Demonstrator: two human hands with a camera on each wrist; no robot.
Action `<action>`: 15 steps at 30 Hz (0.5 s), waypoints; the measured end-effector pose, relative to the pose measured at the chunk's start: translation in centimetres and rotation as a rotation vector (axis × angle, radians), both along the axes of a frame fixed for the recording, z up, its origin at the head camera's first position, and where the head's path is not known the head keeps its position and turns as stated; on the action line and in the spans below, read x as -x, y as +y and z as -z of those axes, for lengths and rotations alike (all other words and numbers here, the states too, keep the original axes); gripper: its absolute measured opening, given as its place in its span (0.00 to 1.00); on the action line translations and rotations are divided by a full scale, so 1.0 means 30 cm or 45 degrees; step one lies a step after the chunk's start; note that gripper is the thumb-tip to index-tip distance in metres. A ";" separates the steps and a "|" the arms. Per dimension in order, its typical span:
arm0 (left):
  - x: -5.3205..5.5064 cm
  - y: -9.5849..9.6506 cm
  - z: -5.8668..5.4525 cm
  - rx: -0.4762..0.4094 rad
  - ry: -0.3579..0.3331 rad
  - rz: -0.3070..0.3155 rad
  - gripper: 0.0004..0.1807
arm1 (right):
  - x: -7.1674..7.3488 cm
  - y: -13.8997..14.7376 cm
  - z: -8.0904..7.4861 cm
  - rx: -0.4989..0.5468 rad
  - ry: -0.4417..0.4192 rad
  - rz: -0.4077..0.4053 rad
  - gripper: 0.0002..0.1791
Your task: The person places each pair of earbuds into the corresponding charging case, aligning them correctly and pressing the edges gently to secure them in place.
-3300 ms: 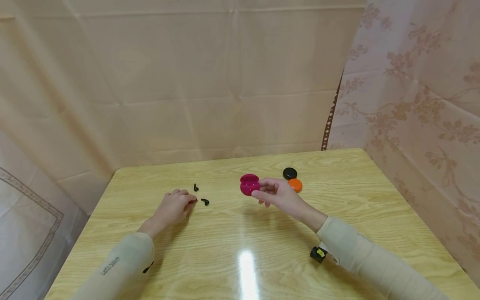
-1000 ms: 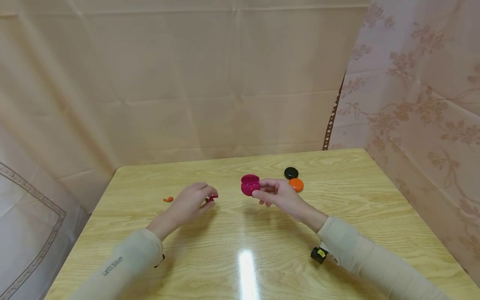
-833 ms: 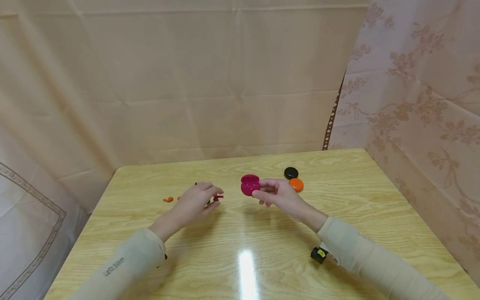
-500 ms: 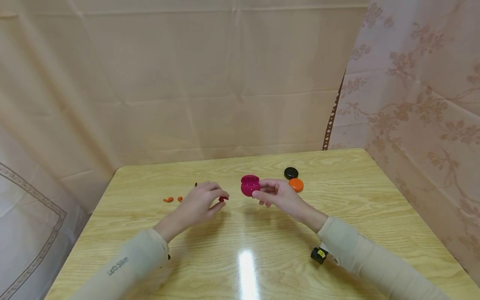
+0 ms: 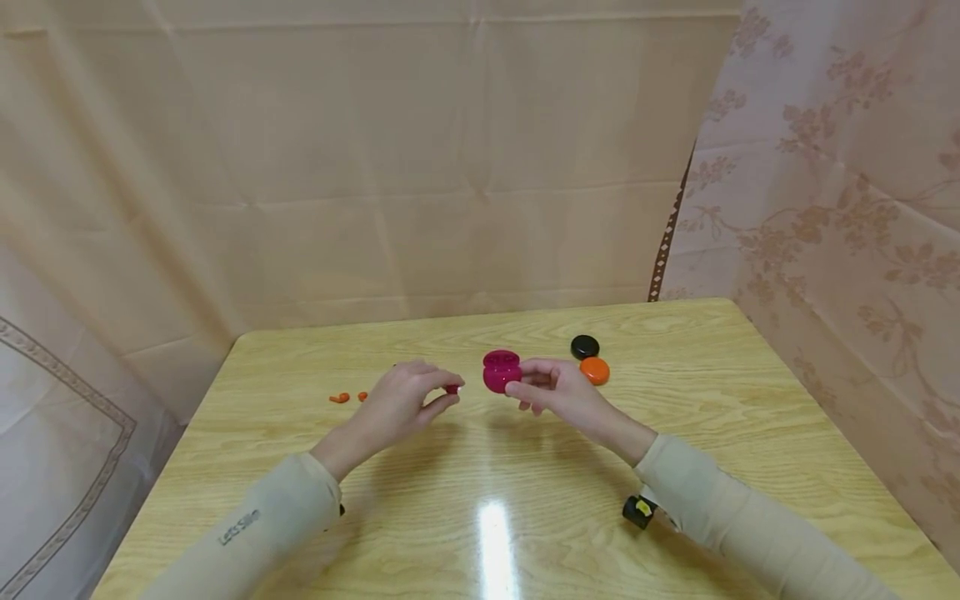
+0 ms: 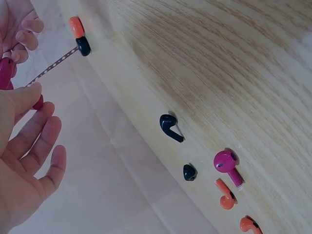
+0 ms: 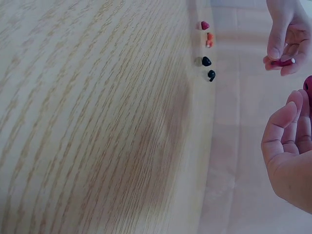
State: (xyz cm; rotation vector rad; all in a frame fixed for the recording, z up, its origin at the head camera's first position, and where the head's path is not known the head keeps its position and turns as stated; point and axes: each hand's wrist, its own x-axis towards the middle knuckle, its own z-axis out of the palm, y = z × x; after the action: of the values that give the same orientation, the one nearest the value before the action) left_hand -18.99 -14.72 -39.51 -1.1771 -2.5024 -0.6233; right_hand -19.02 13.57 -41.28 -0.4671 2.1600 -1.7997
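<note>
In the head view, my right hand (image 5: 558,387) holds a magenta earbud case (image 5: 501,375) above the table, its lid up and its inside facing me. My left hand (image 5: 405,400) pinches a magenta earbud (image 5: 452,389) between thumb and fingers, a short gap left of the case. The right wrist view shows this same earbud (image 7: 282,63) with a pale stem tip. Behind the left hand, the left wrist view has a curved black earbud (image 6: 168,126), another black earbud (image 6: 189,172), a magenta earbud (image 6: 225,161) and two orange earbuds, one of them (image 6: 226,201) nearer the magenta one.
Just beyond the right hand lie a round black case (image 5: 585,347) and a round orange case (image 5: 595,371), both closed and close together. The wooden table (image 5: 420,533) ends at a hanging beige cloth (image 5: 337,167); patterned cloth (image 5: 847,183) hangs on the right.
My left hand has moved right toward the magenta case, carrying the magenta earbud and turning it in the fingertips. The orange earbuds have come into sight behind it. My right hand stays almost still.
</note>
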 end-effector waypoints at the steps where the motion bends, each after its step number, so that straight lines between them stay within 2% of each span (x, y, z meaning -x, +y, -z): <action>1: 0.000 0.000 -0.001 -0.012 -0.005 0.009 0.09 | 0.000 0.000 0.000 0.000 -0.001 0.000 0.22; 9: 0.005 -0.003 -0.006 -0.054 0.059 0.052 0.12 | 0.003 -0.001 0.005 -0.017 -0.004 0.010 0.22; 15: 0.006 0.003 -0.015 -0.064 0.058 0.058 0.12 | 0.004 -0.003 0.008 -0.029 -0.010 0.010 0.21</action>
State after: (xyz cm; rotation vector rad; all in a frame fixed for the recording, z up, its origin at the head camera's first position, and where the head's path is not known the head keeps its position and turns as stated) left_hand -19.16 -14.63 -39.07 -1.2189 -2.4143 -0.6593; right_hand -19.14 13.49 -41.51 -0.4462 2.1779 -1.7764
